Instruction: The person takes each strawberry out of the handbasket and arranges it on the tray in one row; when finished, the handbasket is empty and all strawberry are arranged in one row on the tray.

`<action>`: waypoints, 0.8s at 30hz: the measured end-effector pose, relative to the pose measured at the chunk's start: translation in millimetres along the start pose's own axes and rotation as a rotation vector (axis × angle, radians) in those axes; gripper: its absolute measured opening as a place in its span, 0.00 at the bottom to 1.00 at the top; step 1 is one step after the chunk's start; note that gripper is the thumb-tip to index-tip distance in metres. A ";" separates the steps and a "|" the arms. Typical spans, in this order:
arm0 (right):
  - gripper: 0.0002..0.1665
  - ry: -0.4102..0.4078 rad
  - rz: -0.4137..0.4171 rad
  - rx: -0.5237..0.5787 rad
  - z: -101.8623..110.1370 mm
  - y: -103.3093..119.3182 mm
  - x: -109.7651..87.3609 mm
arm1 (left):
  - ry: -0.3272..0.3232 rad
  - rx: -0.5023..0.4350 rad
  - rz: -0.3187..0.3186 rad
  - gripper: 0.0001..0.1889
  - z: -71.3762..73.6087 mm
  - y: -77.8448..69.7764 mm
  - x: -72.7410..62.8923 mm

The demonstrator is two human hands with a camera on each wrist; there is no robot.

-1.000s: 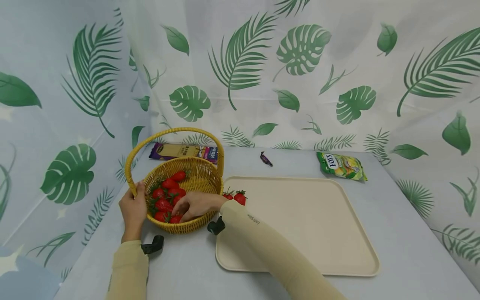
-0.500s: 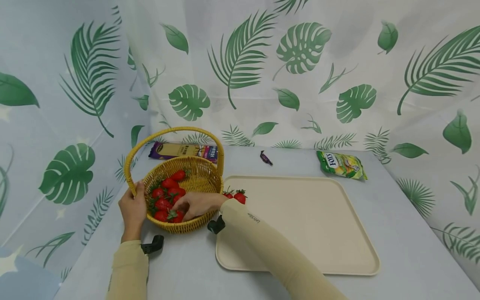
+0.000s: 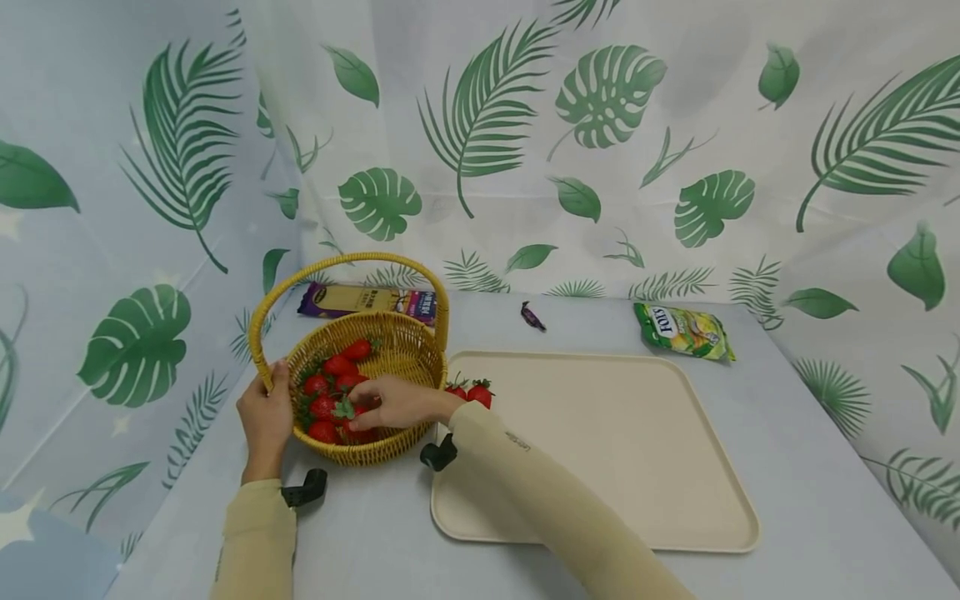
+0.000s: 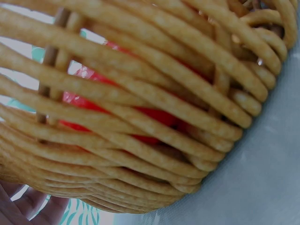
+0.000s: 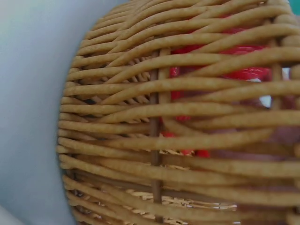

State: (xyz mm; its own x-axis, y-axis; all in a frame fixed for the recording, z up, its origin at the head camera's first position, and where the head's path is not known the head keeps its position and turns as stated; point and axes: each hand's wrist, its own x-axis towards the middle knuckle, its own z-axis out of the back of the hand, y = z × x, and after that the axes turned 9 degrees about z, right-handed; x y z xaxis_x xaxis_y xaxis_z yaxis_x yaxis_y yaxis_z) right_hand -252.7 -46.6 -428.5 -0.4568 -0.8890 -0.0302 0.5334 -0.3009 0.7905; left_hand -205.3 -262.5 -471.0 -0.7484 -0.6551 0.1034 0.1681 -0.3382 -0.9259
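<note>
A yellow wicker basket [image 3: 375, 454] with a tall arched handle holds several red strawberries [image 3: 322, 407], mostly on its left side. My left hand [image 3: 266, 421] grips the basket's left rim at the foot of the handle; in the left wrist view, fingers [image 4: 51, 211] show below the woven wall [image 4: 154, 84]. Over the front of the basket, my right hand [image 3: 401, 404] pinches a strawberry [image 3: 360, 417] whose green leaves face up and left. The right wrist view is filled by the basket's side [image 5: 112, 117], with red fruit showing through the weave and the hand mostly hidden behind it.
A beige tray [image 3: 600, 542] lies right of the basket, with strawberries [image 3: 480, 393] at its upper left corner. Behind stand a purple and gold packet [image 3: 352, 300], a small purple wrapped candy [image 3: 532, 317] and a green FOX'S bag [image 3: 684, 331]. Leaf-patterned curtains enclose the table.
My right hand has risen slightly inside the basket, bringing up a strawberry whose leaves now show beside the fingertips. The left hand keeps its hold on the rim.
</note>
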 end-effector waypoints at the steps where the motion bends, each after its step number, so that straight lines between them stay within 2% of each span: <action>1: 0.29 -0.024 0.004 0.007 0.3 0.1 -0.9 | -0.002 0.003 0.000 0.31 0.2 0.2 -0.1; 4: 0.29 -0.096 0.028 0.084 1.9 1.4 -4.0 | -0.005 0.006 -0.005 0.31 0.5 0.5 0.1; 8: 0.29 -0.152 0.070 0.250 6.1 2.3 -10.4 | -0.007 0.003 -0.007 0.30 0.1 0.6 0.5; 11: 0.33 -0.183 0.098 0.318 12.4 2.8 -18.5 | -0.009 0.002 -0.009 0.30 0.0 0.5 0.6; 15: 0.36 -0.241 0.096 0.350 20.9 1.8 -33.4 | -0.006 -0.001 -0.002 0.30 0.0 -0.1 1.0; 18: 0.30 -0.302 0.050 0.355 24.9 0.8 -45.6 | -0.007 -0.009 0.007 0.30 -0.6 0.4 1.1; 21: 0.22 -0.362 0.010 0.291 27.9 -0.6 -58.3 | -0.010 -0.015 0.004 0.30 -1.0 0.4 0.9; 24: 0.19 -0.407 0.000 0.199 29.8 -4.8 -70.4 | -0.010 -0.023 0.003 0.30 -0.9 0.3 0.1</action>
State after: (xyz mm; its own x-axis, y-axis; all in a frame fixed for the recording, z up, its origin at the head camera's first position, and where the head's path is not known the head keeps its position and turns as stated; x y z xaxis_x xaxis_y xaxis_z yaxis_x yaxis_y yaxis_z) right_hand -244.3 27.7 -412.0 -0.7210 -0.6688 0.1814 0.4045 -0.1935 0.8938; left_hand -205.9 -262.0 -471.5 -0.7413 -0.6629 0.1046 0.1550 -0.3208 -0.9344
